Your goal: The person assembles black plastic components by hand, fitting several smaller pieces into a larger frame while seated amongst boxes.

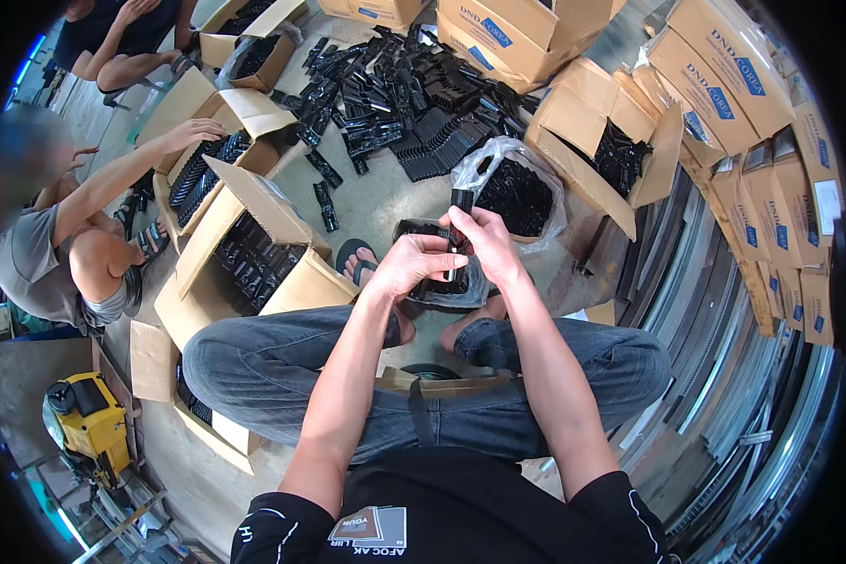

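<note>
A: Starting well left of the bag (468, 169), what did we see?
B: A co-worker's hand (197, 132) over an open box (180, 101). Then, nearer the bag but on our side of it, our left hand (414, 268).
A: How were its fingers?
B: Thumb and fingertips pinched the part (462, 199) toward its near end, as well as we could tell; some fingers were curled out of sight.
A: And the part itself?
B: We had it raised at the bag's left edge, between our hands and touching both. Its long axis ran away from us, the far end pointing past the bag's left side and leaning slightly right.
A: Which hand was nearer that end?
B: Our right hand (487, 244), the one closer to the bag. Its thumb and fingers gripped the part farther up, leaving the far tip bare just beyond them.
</note>
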The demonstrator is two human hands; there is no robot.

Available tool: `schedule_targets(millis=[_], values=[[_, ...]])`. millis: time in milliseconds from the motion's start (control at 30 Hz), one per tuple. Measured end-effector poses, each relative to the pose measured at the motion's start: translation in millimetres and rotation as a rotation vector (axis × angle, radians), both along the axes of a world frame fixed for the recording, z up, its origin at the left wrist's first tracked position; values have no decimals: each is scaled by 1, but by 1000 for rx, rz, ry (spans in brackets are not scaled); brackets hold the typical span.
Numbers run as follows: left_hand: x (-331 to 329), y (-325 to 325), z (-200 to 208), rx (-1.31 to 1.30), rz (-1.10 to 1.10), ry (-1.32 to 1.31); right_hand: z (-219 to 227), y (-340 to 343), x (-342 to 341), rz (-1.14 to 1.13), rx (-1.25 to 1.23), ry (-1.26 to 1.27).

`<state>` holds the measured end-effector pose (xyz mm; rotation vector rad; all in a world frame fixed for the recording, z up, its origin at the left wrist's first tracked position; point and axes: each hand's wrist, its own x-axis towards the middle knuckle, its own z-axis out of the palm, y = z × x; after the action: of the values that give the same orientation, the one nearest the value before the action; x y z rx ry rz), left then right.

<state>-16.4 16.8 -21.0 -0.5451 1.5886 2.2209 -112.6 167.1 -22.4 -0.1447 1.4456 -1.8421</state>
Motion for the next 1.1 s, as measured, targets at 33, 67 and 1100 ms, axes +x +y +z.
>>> schedule_targets(millis=[33,67,1100], values=[[0,1,1,0,1,2,-1,-1,0,-8,8,9],[0,1,2,1,3,5,-1,-1,1,-17,16,18],[14,-17,-1,-17,150,21,-93,44,-87,254,1310,594]])
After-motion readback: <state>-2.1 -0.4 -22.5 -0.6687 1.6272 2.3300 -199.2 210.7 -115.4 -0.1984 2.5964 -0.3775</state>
